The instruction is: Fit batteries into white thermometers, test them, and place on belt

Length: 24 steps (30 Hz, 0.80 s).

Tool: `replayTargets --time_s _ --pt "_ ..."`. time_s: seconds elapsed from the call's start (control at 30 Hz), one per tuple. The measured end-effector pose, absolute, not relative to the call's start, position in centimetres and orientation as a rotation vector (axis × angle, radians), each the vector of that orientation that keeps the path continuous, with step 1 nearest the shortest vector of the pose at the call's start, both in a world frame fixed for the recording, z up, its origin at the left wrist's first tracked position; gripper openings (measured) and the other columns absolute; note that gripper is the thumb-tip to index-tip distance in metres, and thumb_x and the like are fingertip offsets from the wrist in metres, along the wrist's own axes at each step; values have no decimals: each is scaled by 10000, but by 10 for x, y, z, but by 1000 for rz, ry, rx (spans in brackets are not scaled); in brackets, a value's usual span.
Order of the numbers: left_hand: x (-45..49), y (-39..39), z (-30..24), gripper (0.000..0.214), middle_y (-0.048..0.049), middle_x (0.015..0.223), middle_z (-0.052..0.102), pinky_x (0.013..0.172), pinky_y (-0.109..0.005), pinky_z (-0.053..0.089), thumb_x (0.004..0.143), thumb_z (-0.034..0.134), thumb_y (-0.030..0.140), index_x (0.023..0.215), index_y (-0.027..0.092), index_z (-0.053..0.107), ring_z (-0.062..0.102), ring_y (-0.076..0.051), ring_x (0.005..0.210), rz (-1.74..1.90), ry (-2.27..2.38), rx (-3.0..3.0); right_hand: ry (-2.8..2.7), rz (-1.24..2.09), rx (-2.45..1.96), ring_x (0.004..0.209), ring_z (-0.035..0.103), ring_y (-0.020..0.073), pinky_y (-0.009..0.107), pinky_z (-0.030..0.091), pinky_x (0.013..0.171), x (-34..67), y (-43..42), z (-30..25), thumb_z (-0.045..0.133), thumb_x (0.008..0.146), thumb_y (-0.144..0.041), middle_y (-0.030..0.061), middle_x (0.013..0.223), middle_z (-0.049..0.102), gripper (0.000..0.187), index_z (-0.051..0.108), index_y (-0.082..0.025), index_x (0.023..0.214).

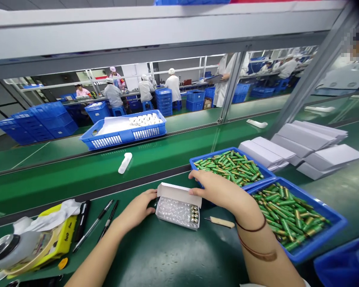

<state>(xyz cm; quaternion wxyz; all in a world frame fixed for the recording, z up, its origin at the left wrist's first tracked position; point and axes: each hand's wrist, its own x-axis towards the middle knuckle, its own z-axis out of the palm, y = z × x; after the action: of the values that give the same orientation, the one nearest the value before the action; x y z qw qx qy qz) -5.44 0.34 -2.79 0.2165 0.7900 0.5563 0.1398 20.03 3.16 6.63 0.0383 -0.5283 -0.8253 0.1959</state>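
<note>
A small white cardboard box (pixel 179 226) rests on the green bench with its lid (pixel 179 194) raised. Inside lies a clear plastic tray (pixel 172 211) of round pockets. Several batteries (pixel 194 214) stand upright at its right end, metal ends up. At the box's left edge, my left hand (pixel 141 208) holds it between thumb and fingers. My right hand (pixel 209 186) grips the right end of the lid, thumb in front and fingers behind. To the right, two blue trays (pixel 338 223) hold many loose green batteries (pixel 287 215).
A cream-handled pointed tool (pixel 221 222) lies right of the box. Pens (pixel 92 226), a yellow holder (pixel 66 235) and a bottle (pixel 20 251) are at left. Behind runs a green conveyor (pixel 77 177) with a white plastic piece (pixel 125 163). White cartons (pixel 332 157) are stacked at right.
</note>
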Motion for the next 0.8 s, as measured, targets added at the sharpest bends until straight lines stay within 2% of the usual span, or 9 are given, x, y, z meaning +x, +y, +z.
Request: replayTargets --time_s 0.07,0.2,0.33,0.4,0.47,0.57,0.8 --pt "-48 -5 -39 439 -72 1265 614 980 -373 446 759 541 57 1137 249 655 554 -239 1177 411 1593 2223 -2625 599 -1667 945 647 277 307 459 718 194 36 58 634 826 -223 148 1097 671 334 597 -112 1139" --pt "-51 -10 -49 307 -65 1109 695 907 -377 489 851 448 122 976 224 709 624 -243 1056 487 1701 2208 -2683 556 -1636 880 662 264 287 442 690 185 46 44 569 819 -87 142 956 706 216 663 -97 1013" --pt "-60 -17 -37 287 -86 1059 701 928 -381 478 919 395 223 978 185 674 640 -232 1007 705 1825 2169 -2694 506 -1581 854 659 229 265 429 685 185 51 37 520 830 -67 116 924 707 215 683 -117 961" --pt "-58 -24 -26 267 -81 1069 693 933 -366 472 929 408 272 993 194 655 630 -228 1026 888 1824 2144 -2691 479 -1549 847 654 217 256 424 680 185 52 35 525 834 -81 106 920 705 202 683 -126 952" --pt "-50 -31 -15 239 -56 1041 697 889 -330 489 928 430 289 973 215 652 635 -214 996 926 1720 2152 -2690 453 -1521 851 649 210 249 421 680 185 54 33 538 838 -105 98 929 703 183 679 -134 952" --pt "-34 -38 -6 239 -42 1012 689 834 -302 490 932 408 232 964 214 645 633 -192 940 678 1574 2218 -2694 424 -1504 852 648 210 249 423 687 184 55 32 543 844 -119 97 926 704 171 676 -136 951" --pt "-10 -27 -16 326 -68 908 634 733 -349 411 927 347 135 870 173 665 576 -225 832 71 1633 2557 -2713 369 -1498 887 656 228 271 444 741 181 52 33 497 876 -106 119 959 707 200 671 -126 972"
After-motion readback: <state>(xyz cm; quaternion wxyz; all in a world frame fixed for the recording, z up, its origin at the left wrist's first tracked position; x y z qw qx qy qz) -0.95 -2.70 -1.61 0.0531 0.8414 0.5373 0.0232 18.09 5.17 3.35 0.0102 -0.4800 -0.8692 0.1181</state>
